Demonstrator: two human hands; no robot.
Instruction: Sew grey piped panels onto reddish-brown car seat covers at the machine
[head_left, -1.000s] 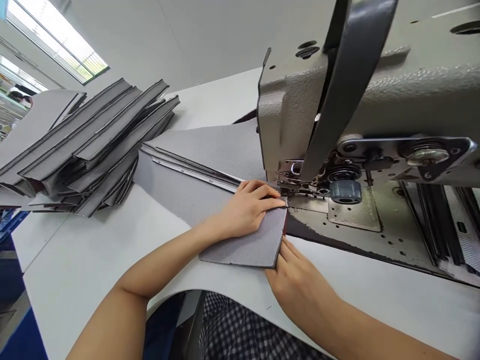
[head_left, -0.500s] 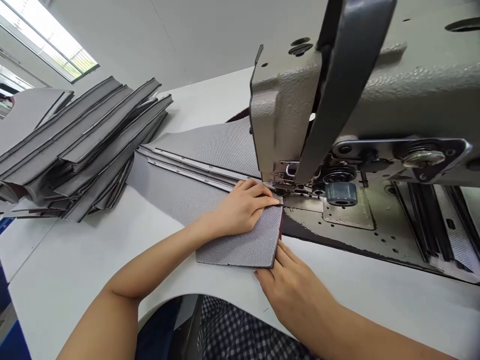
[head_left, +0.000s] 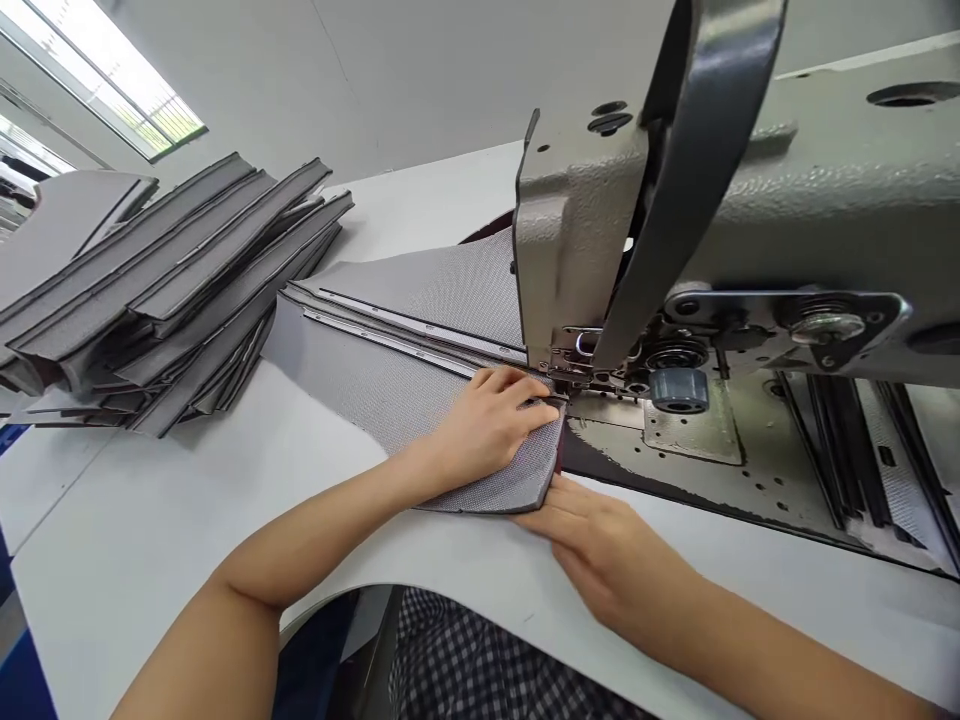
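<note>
A grey mesh fabric panel (head_left: 390,385) lies on the white table, its near end folded back on itself right in front of the presser foot (head_left: 571,378) of a grey industrial sewing machine (head_left: 750,200). My left hand (head_left: 491,425) lies flat on the folded end, fingers together and stretched toward the needle. My right hand (head_left: 600,545) rests on the table at the fold's near corner, fingers extended and touching the fabric's edge. Neither hand grips anything.
A tall stack of folded grey panels (head_left: 157,290) sits at the left of the table (head_left: 150,530). The machine's bed plate (head_left: 697,440) and more strips (head_left: 885,450) lie at the right. A curved cut-out in the table's front edge shows checked clothing (head_left: 480,660).
The folded end has slid forward toward the needle, so less of it shows in front. My right hand moved from the fold's right edge to its near corner and flattened out.
</note>
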